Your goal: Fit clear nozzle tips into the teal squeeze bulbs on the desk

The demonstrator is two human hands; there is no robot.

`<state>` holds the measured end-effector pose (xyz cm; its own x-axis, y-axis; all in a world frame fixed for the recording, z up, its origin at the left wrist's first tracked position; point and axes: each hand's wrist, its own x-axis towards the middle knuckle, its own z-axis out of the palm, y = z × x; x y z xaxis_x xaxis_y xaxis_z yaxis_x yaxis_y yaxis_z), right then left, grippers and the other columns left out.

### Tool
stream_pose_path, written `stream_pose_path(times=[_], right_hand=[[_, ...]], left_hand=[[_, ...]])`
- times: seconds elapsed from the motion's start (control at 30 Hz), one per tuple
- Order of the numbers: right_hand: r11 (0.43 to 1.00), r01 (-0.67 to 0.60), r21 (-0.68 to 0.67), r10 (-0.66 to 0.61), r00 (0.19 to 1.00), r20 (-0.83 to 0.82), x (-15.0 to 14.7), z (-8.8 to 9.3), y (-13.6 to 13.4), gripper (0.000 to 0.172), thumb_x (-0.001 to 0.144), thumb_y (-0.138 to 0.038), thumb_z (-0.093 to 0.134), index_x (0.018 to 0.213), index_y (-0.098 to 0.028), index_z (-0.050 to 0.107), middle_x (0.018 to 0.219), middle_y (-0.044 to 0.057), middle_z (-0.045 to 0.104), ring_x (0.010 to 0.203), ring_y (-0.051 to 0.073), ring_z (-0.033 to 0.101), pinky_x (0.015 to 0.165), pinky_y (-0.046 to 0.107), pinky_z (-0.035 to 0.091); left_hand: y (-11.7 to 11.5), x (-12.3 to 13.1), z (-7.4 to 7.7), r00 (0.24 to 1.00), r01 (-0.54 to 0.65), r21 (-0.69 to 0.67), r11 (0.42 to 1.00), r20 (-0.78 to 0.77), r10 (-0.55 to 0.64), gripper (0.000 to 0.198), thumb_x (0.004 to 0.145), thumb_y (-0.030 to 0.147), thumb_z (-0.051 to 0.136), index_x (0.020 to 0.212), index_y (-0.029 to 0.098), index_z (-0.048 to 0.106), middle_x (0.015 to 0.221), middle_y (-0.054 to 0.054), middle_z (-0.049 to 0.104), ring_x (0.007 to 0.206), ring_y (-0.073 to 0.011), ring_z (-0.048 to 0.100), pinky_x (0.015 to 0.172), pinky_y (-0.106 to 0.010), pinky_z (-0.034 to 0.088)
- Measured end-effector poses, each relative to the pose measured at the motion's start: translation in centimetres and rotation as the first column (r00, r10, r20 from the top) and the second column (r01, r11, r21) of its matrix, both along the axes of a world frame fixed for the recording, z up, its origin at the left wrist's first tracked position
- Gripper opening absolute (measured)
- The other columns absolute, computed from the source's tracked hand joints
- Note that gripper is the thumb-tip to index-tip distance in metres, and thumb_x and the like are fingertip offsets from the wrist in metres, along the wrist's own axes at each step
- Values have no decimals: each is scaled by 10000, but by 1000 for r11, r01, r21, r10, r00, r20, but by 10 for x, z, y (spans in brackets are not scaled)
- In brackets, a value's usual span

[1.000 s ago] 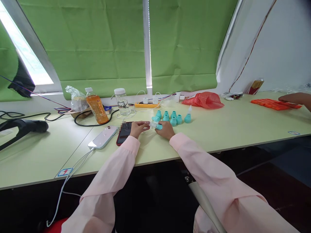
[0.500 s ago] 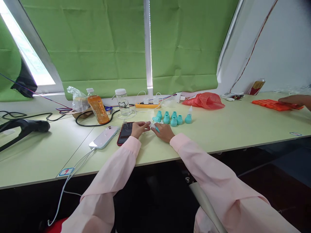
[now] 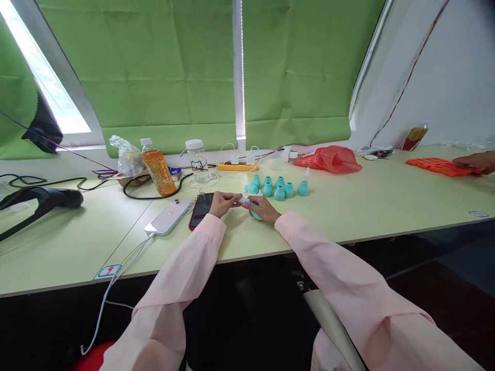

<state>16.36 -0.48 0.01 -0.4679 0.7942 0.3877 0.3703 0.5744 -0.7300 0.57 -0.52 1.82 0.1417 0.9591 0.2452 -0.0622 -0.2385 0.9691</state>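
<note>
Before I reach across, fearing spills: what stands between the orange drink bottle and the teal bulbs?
In the head view, a clear bottle with a white lid stands between the orange drink bottle and teal bulbs.

My left hand [image 3: 222,202] and right hand [image 3: 265,207] meet on the pale green table [image 3: 367,206], a teal rubber bulb [image 3: 254,214] between them. Just behind: cluster of like bulbs [image 3: 278,188]. Left: dark phone [image 3: 201,208], then white phone [image 3: 168,217]. Farther back, orange drink bottle [image 3: 157,167], clear plastic bottle [image 3: 196,161].
</note>
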Motion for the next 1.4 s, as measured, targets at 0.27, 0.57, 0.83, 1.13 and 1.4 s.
stream_pose_path(times=[0.27, 0.57, 0.83, 1.13, 1.4], right_hand=[[950, -160, -269, 120, 980, -159, 0, 5, -3, 385, 710, -553, 429, 675, -172, 469, 429, -57, 443, 294, 72, 366, 292, 200, 294], [926, -200, -321, 119, 960, -255, -2, 7, -2, 368, 702, -539, 463, 696, -171, 469, 450, -44, 471, 314, 83, 423, 305, 203, 354], [976, -99, -194, 34, 949, -313, -6, 15, -2, 351, 729, -520, 420, 839, -192, 480, 555, -30, 526, 382, 90, 460, 389, 219, 401], [839, 541, 61, -448, 750, -486, 58, 30, 20, 310, 692, -439, 476, 787, -148, 523, 800, 38, 519, 750, 144, 463, 662, 255, 376], [318, 892, 323, -898, 392, -198, 126, 19, 28, 218, 633, -348, 482, 657, -154, 579, 658, 37, 568, 614, 158, 483, 595, 281, 354]], left_hand=[[-3, -1, 3, 998, 54, 23, 998, -13, -54, 297, 466, 363, 722, 567, 89, 670, 557, -36, 603, 575, -142, 562, 668, -347, 521], [-3, 7, 1, 1000, -25, 104, 994, 1, 25, 341, 541, 425, 662, 599, 89, 667, 567, -43, 612, 537, -134, 564, 640, -329, 517], [-3, 16, -3, 985, -148, 232, 961, -49, 164, 402, 666, 488, 520, 760, 124, 663, 741, -50, 630, 684, -138, 570, 638, -260, 491], [2, 9, -12, 849, -268, 388, 882, -338, 407, 317, 746, 367, 440, 806, 152, 665, 696, -54, 601, 609, -143, 513, 625, -276, 429], [-2, 19, -19, 625, 3, 530, 848, -663, 412, 254, 664, 223, 576, 908, 197, 643, 821, -79, 580, 864, -241, 445, 763, -357, 367]])
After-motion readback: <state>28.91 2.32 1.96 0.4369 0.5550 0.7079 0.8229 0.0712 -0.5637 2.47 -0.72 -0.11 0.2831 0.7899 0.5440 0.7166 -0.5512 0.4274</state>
